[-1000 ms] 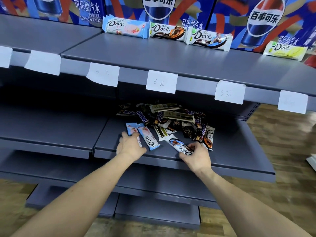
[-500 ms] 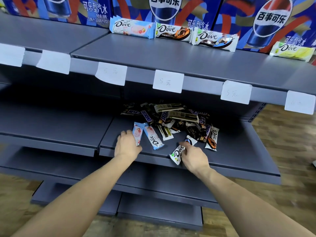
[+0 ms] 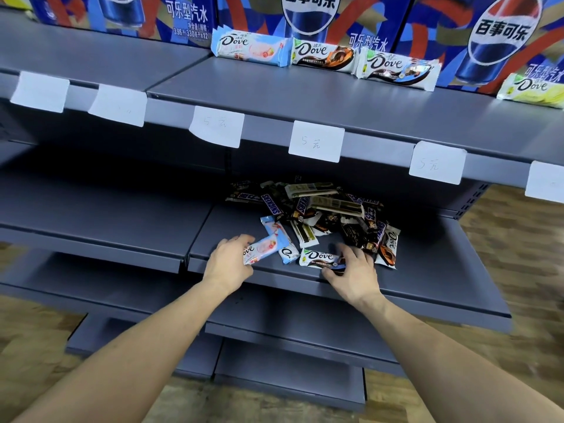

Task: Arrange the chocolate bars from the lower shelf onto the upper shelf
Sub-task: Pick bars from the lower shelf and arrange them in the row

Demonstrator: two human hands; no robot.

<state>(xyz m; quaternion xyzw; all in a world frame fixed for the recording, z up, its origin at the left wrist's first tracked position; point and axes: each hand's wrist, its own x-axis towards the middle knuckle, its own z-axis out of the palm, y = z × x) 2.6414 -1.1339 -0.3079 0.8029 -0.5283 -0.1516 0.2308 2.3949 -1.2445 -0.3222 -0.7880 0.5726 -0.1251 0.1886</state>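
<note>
A heap of chocolate bars (image 3: 323,209) lies on the grey lower shelf (image 3: 427,270). My left hand (image 3: 229,264) grips a pink Dove bar (image 3: 262,249) lifted near the shelf's front edge. My right hand (image 3: 354,270) closes on a white Dove bar with a dark swirl (image 3: 319,257), its right end under my fingers. A second pink Dove bar (image 3: 279,236) lies between my hands. On the upper shelf (image 3: 305,96), a pink Dove (image 3: 250,47), a brown-swirl Dove (image 3: 323,54), a blue-swirl Dove (image 3: 396,70) and a yellow Dove (image 3: 531,90) lean in a row.
Blue Pepsi cartons (image 3: 305,16) stand behind the row on the upper shelf. White paper price tags (image 3: 316,141) hang from its front edge. Another brown-swirl Dove bar (image 3: 389,247) lies at the heap's right edge. Further grey shelves sit below, above a wood-pattern floor (image 3: 518,239).
My left hand has picked up one pink Dove bar and turned it sideways. My right hand has swung the white Dove bar flat along the front edge and closed on it.
</note>
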